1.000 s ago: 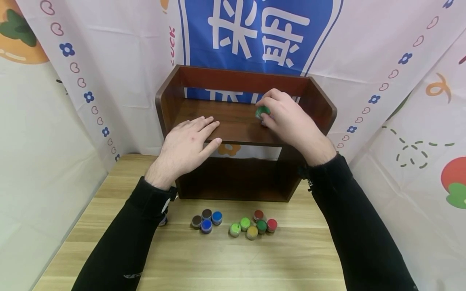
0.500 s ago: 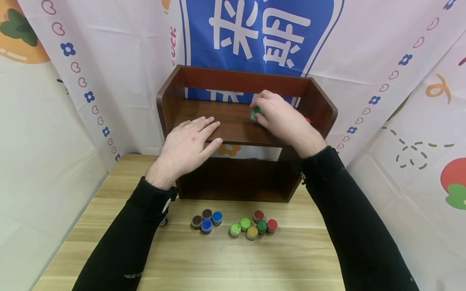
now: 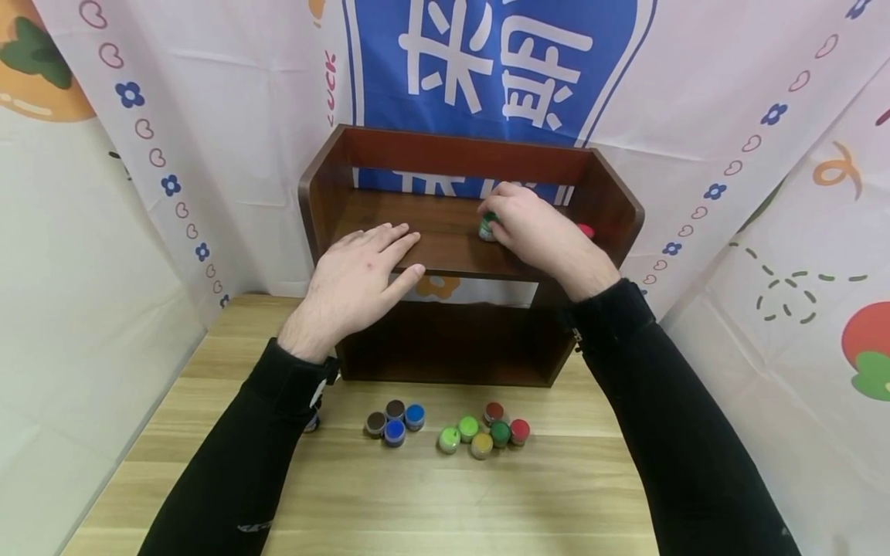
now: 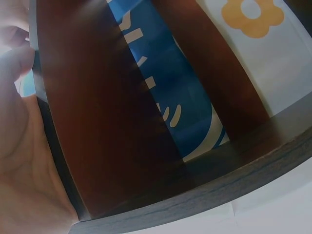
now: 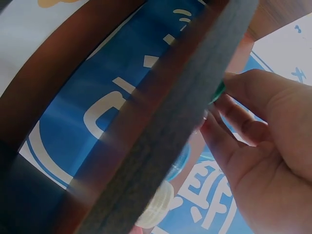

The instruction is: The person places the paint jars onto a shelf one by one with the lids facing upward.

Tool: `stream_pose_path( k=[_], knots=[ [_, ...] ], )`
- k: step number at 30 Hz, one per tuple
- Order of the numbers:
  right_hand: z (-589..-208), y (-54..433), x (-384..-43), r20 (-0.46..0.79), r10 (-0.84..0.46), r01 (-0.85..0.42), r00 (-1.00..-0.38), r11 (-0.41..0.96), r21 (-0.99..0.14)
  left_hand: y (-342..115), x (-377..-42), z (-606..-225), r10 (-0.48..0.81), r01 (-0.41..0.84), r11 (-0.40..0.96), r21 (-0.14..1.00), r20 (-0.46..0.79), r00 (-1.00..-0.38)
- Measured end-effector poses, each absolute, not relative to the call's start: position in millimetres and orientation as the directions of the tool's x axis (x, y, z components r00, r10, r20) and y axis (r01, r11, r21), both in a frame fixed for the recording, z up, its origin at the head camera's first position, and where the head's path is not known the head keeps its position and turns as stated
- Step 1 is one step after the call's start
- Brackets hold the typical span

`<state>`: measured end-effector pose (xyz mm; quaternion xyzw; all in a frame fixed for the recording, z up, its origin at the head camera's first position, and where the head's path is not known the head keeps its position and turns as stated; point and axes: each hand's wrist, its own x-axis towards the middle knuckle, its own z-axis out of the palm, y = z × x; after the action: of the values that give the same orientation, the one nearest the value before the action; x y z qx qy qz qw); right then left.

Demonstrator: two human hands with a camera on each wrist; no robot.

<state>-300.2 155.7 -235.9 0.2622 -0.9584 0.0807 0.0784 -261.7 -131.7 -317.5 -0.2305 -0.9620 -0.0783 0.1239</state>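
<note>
Now the small clear round jar with a green lid (image 3: 487,228) sits lower and nearer the front of the dark-brown wooden shelf unit (image 3: 452,239) than it did a second ago, and has slid a little leftward. It looks upright, its base apparently meeting the upper board, whereas before it was tilted in the grip. The right hand (image 3: 538,232) has shifted with it, thumb and fingers pinching it; no release shows. That shift uncovers more of a red lid (image 3: 586,230) by the right side panel. In the right wrist view, a translucent blue jar (image 5: 179,162) and a whitish jar (image 5: 157,204) appear beyond the board's edge, so this one seems to be joining a row, its placing nearly done.

The left hand (image 3: 365,278) has not moved: it rests flat on the left of the upper board, fingers extended, gripping nothing.

Below, on the light wood-grain table (image 3: 473,510), the brown- and blue-lidded cluster (image 3: 395,423) and the green, yellow and red cluster (image 3: 484,430) are unchanged, so much remains unshelved.
</note>
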Motion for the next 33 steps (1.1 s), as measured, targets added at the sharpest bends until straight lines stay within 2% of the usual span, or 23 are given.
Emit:
stream_pose_path(
  k=[7,12,23,33],
  knots=[
    [-240,157,-302,0.205,-0.507,-0.53,-0.837,0.844,-0.076,-131,-262,-318,0.42,0.457,0.885,0.091,0.269,-0.867],
    [-240,162,-296,0.251,-0.518,-0.554,-0.818,0.827,-0.095,-131,-262,-318,0.421,0.457,0.885,0.091,0.267,-0.867],
    [-242,175,-270,0.388,-0.567,-0.654,-0.727,0.745,-0.135,-130,-261,-317,0.419,0.455,0.886,0.089,0.268,-0.868],
    [-247,190,-242,0.416,-0.541,-0.639,-0.731,0.757,-0.138,-131,-262,-318,0.418,0.454,0.886,0.091,0.263,-0.869]
  ],
)
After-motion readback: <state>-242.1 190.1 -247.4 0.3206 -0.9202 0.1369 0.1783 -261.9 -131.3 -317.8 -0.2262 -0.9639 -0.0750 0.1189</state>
